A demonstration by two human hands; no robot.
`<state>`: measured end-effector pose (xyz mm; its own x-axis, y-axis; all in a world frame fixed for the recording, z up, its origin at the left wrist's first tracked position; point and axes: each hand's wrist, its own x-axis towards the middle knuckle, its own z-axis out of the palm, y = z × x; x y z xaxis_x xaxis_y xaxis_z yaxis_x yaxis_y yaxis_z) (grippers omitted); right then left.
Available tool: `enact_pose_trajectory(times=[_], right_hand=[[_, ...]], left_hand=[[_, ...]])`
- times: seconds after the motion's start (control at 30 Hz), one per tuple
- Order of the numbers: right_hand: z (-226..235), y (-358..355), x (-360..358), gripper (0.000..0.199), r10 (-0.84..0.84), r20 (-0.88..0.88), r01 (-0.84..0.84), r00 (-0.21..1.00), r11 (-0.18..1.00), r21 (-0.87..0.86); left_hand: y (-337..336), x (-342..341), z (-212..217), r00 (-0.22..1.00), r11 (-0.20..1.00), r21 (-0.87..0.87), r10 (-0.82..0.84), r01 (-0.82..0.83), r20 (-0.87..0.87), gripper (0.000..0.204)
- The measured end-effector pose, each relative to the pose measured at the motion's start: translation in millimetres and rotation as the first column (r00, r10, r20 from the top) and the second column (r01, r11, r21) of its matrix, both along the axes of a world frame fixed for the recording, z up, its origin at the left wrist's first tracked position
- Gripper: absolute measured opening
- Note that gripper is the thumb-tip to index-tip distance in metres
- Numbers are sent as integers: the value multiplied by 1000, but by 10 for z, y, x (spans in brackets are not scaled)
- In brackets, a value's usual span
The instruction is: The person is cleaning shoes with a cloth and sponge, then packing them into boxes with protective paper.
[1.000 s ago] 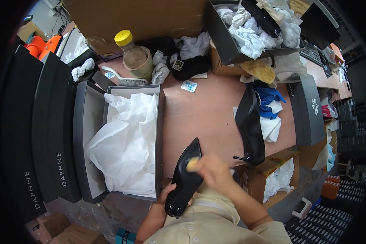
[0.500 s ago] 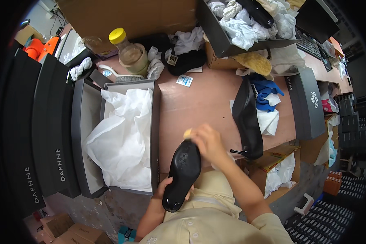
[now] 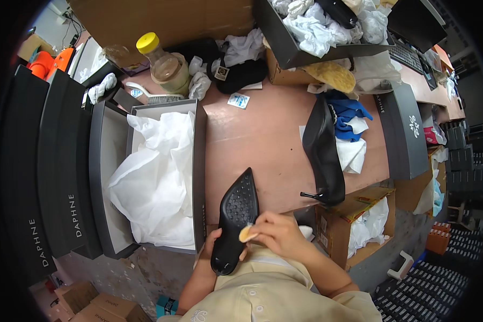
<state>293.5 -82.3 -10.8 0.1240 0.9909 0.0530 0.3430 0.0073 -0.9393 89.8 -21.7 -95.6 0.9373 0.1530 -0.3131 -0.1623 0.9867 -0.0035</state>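
My left hand [image 3: 208,250] is closed around the heel end of a black pointed shoe [image 3: 240,203]. The shoe is held with its textured sole facing up and its toe pointing away from me. Between the fingertips of my right hand [image 3: 282,236] is a small yellowish pad [image 3: 247,234], beside the middle of the sole. I cannot tell whether the pad touches the shoe. A black boot [image 3: 323,147] with a thin heel lies on its side on the pinkish table [image 3: 252,134], to the right of my hands.
To the left stands an open shoe box [image 3: 201,161] with white tissue paper [image 3: 155,177]. Tall black boxes [image 3: 64,177] line the far left. At the back are a yellow-capped jar [image 3: 166,70], a brush [image 3: 153,96] and a blue cloth [image 3: 351,115]. A cardboard carton [image 3: 327,225] sits at the right.
My right hand and the pad have moved from the shoe's toe back toward me, to the middle of the sole. The sole is now more fully in sight.
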Motion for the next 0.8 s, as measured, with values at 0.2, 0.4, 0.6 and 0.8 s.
enact_pose_trajectory(times=[0.2, 0.4, 0.6, 0.8], right_hand=[[-257, 482, 200, 11, -278, -3, 277, 961, 957, 85], [8, 176, 13, 12, -59, 272, -4, 961, 974, 225], [-165, 597, 71, 5, -32, 218, -29, 975, 963, 270], [-294, 808, 340, 15, -217, 124, 215, 968, 976, 34]], left_hand=[[29, 70, 116, 999, 1000, 22, 13, -13, -30, 64], [-24, 44, 169, 982, 999, -43, -3, -5, -186, 66], [-17, 20, 66, 988, 997, 53, -50, 58, -148, 66], [-9, 48, 73, 996, 998, -40, -58, 56, -60, 65]])
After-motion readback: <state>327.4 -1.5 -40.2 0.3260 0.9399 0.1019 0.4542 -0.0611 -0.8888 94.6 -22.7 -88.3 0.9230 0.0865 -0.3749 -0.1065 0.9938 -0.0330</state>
